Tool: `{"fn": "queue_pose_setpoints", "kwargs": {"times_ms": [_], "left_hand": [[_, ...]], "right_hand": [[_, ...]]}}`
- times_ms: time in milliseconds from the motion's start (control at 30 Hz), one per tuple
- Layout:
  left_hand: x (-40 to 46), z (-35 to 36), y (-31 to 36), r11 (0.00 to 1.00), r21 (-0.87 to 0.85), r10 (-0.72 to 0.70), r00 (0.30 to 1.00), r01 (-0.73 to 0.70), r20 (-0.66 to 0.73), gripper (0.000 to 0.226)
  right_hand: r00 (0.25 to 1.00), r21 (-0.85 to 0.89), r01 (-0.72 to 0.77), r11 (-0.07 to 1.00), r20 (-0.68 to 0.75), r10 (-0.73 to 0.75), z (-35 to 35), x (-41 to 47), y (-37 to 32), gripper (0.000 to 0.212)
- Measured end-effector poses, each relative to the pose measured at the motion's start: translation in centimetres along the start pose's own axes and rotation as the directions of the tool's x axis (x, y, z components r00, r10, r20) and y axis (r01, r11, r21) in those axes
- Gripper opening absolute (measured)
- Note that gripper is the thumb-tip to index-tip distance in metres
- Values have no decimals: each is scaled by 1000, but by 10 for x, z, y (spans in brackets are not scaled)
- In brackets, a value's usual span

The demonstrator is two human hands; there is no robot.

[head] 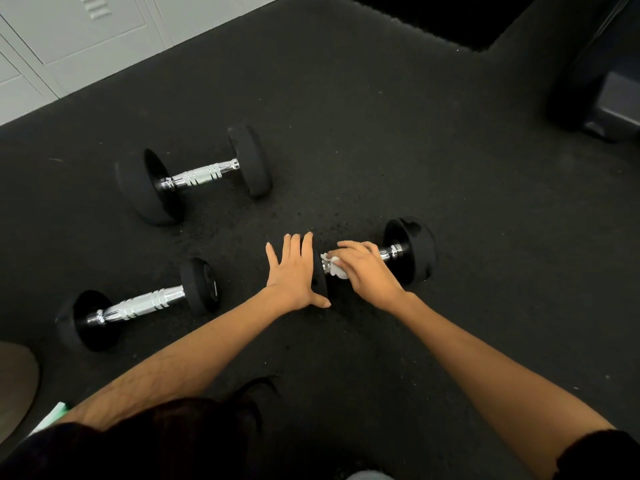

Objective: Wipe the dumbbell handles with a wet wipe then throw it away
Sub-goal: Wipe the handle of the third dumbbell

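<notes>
Head view looks down on a dark speckled rubber floor [381, 150], and your two bare forearms reach forward from the bottom edge. Your left hand [294, 271] lies flat, with the fingers straight and spread and the thumb out to the side, and the palm presses on the near black rubber end of the small black dumbbell with a chrome handle [410, 251]. Just right of those fingers, your right hand [367, 268] is curled over the chrome handle and grips a crumpled white wet wipe [336, 266] against it; the wipe shows at the left side of your fingers, close to the near weight. Beyond your right fingertips a short bare part of the handle shines, and then comes the far black end of this dumbbell.

Left of your left hand, well apart from the fingers, a second black dumbbell with a ringed chrome handle [145, 303] lies on the floor. Further away from the fingers, up and to the left, a third black dumbbell of the same kind [201, 174] lies with its handle bare.

Behind it, at the far left, stand pale grey metal lockers [69, 39]. At the far right stands a dark piece of equipment [602, 98]; what it is you cannot tell.
</notes>
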State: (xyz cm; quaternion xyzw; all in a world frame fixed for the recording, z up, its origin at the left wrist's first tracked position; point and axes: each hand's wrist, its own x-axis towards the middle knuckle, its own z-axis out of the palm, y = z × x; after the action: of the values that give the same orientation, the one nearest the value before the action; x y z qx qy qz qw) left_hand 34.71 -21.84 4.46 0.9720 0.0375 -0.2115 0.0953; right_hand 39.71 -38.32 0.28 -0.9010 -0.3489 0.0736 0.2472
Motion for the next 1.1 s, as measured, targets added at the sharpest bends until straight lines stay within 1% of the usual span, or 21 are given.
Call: {"fn": "queue_pose_setpoints", "kwargs": {"times_ms": [67, 100, 133, 200, 233, 267, 300, 400, 433, 500, 533, 567, 633, 667, 767, 867, 967, 1033, 1100], "left_hand": [[0, 0, 0, 1000, -5, -2, 1000, 2, -4, 131], [0, -1, 0, 1000, -9, -3, 1000, 3, -4, 131], [0, -1, 0, 1000, -12, -5, 1000, 5, -3, 131], [0, -2, 0, 1000, -17, -7, 1000, 7, -3, 131], [0, -3, 0, 1000, -18, -7, 1000, 7, -2, 131], [0, -3, 0, 1000, -18, -6, 1000, 6, -3, 131], [1, -2, 0, 1000, -20, -5, 1000, 5, -5, 131], [1, -1, 0, 1000, -20, -5, 1000, 4, -16, 131], [1, -2, 0, 1000, -14, -5, 1000, 5, -19, 131], [0, -1, 0, 1000, -5, -7, 1000, 7, -20, 131], [0, -1, 0, 1000, -5, -8, 1000, 8, -19, 131], [0, -1, 0, 1000, -5, -9, 1000, 9, -19, 131], [0, -1, 0, 1000, -4, -8, 1000, 8, -24, 131], [0, -1, 0, 1000, -5, -8, 1000, 8, -27, 131], [0, 0, 0, 1000, -4, -1, 1000, 1, -31, 131], [0, 1, 0, 1000, -3, 4, 999, -4, -35, 130], [0, -1, 1, 1000, 2, 1, 1000, -1, -31, 130], [-1, -1, 0, 1000, 15, 13, 999, -12, -33, 129], [-1, -1, -1, 999, 22, 32, 999, -31, -39, 129]], "right_hand": [[997, 49, -42, 998, -64, 45, -5, 5, -3, 23], [994, 73, -74, 995, -77, 79, -8, 8, -3, 23], [990, 114, -119, 986, -61, 127, -11, 11, -4, 25], [978, 214, -207, 955, 63, 198, -17, 16, -4, 27], [969, 239, -234, 942, 135, 207, -19, 18, -4, 26], [964, 245, -242, 939, 173, 203, -19, 19, -3, 24], [965, 260, -238, 936, 172, 198, -18, 19, -1, 19], [974, 329, -225, 917, 68, 214, -11, 19, -1, 7], [977, 293, -209, 933, 19, 213, -8, 20, -3, 6], [981, 65, -147, 987, -118, 154, -1, 18, -6, 7], [978, -55, -115, 992, -179, 104, 2, 17, -8, 7], [974, -129, -88, 988, -219, 58, 5, 14, -9, 6], [967, -169, -30, 985, -254, -14, 10, 8, -9, 5], [963, -170, 1, 985, -264, -47, 11, 4, -9, 8], [960, -165, 63, 984, -258, -105, 13, -8, -5, 25], [967, -203, 91, 975, -217, -136, 18, -14, -4, 31], [977, -271, 131, 954, -130, -171, 25, -17, -4, 54], [975, -280, 174, 944, -86, -205, 27, -20, -2, 68], [966, -262, 220, 940, -74, -247, 24, -23, 7, 74]]}}
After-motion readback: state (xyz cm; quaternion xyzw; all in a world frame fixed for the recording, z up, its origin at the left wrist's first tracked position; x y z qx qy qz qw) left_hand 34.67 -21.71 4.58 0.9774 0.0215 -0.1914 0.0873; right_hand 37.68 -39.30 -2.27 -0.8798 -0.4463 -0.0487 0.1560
